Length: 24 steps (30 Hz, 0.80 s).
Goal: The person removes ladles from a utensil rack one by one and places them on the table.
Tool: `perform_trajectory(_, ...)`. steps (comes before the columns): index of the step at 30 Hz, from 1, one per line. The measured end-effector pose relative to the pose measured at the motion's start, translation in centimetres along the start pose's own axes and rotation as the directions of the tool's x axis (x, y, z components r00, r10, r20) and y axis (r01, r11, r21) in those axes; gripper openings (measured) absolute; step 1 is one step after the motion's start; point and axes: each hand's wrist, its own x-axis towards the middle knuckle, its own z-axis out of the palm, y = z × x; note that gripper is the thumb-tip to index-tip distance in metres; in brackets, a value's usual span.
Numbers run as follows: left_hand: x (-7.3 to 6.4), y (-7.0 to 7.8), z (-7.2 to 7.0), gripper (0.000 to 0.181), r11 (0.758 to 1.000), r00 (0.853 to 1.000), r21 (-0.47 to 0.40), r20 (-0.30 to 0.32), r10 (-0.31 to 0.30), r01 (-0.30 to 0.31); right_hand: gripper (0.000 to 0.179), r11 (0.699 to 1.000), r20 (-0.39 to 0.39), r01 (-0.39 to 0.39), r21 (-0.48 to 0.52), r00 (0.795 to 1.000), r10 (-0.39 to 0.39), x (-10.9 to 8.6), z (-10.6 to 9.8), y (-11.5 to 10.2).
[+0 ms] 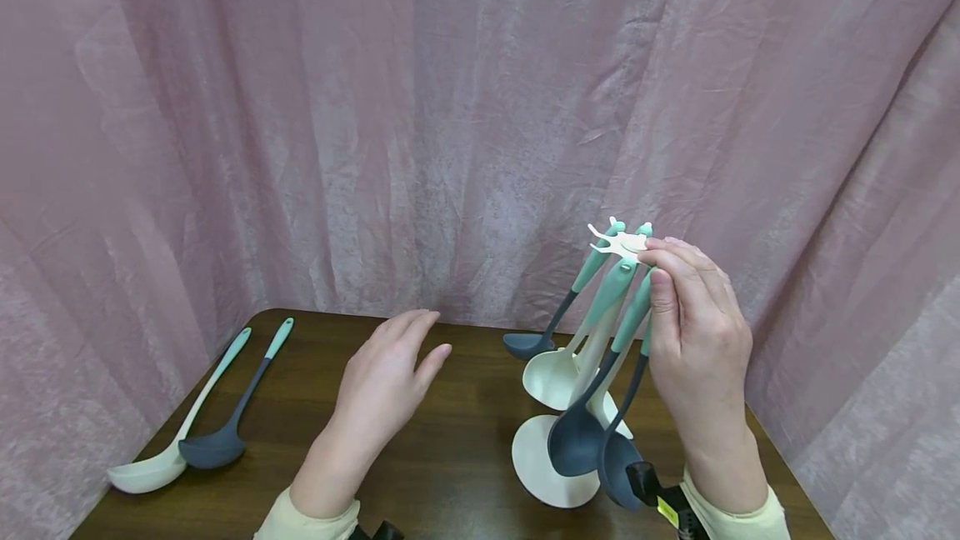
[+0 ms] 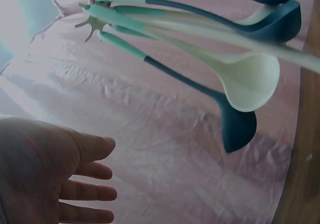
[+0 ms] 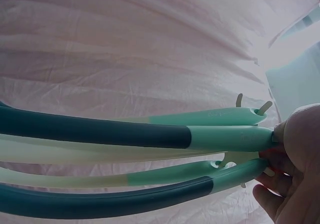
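A white utensil stand [image 1: 536,469] with a round base and a hooked top stands right of centre. Several ladles with mint-green handles hang from it, among them a white ladle [image 1: 549,380] and a dark blue ladle [image 1: 576,442]. My right hand [image 1: 701,327] pinches the hooked top at its right side, its fingertips against the handle ends of the dark ladles [image 3: 100,134]. Exactly where the fingertips grip is partly hidden. My left hand [image 1: 390,373] hovers above the middle of the table, fingers extended and holding nothing; the left wrist view shows it apart from the ladles.
On the table's left side lie a white ladle [image 1: 150,473] and a dark blue ladle [image 1: 213,447] with green handle ends, their bowls touching or overlapping. The brown wooden table [image 1: 450,473] ends at a pink curtain [image 1: 450,148] along the back and sides.
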Motion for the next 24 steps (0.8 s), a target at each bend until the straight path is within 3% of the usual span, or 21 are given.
perform_trajectory(9, 0.2, 1.9, 1.3, 0.048, 0.995, 0.995, -0.033, -0.041, 0.096, -0.098, 0.021, 1.0, 0.004, -0.002, -0.002, 1.0, 0.002, -0.1, 0.0, 0.1)
perform_trajectory(24, 0.7, 5.2, 2.8, 0.05, 0.971, 0.98, -0.16, -0.119, 0.158, -0.176, 0.021, 1.0, 0.003, 0.0, -0.003, 1.0, 0.0, -0.2, -0.1, -0.1)
